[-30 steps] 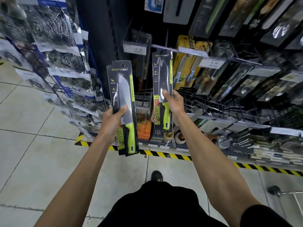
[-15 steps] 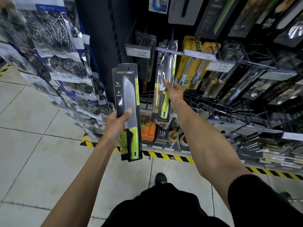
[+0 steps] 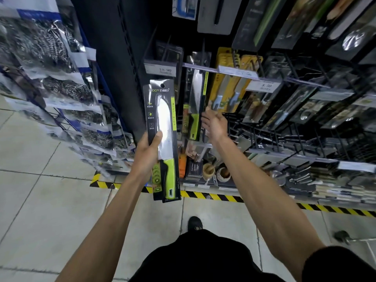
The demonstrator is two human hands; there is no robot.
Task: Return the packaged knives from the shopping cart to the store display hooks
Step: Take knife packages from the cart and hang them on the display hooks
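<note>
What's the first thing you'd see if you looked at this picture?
The big packaged knife with its bright green handle, held upright in the middle by the left hand. Just right of it, a second knife pack hangs among the display racks, beside the open right hand. Shiny steel scrubbers in bags fill the left side.

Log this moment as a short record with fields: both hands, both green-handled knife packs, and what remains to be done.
left hand: grips the held knife pack at its lower half, pack upright
right hand: open, fingers spread, holds nothing, just right of the hung knife pack
hung knife pack: hangs in the display under the price rail; its hook is hidden
remaining: held knife pack not yet hung
</note>
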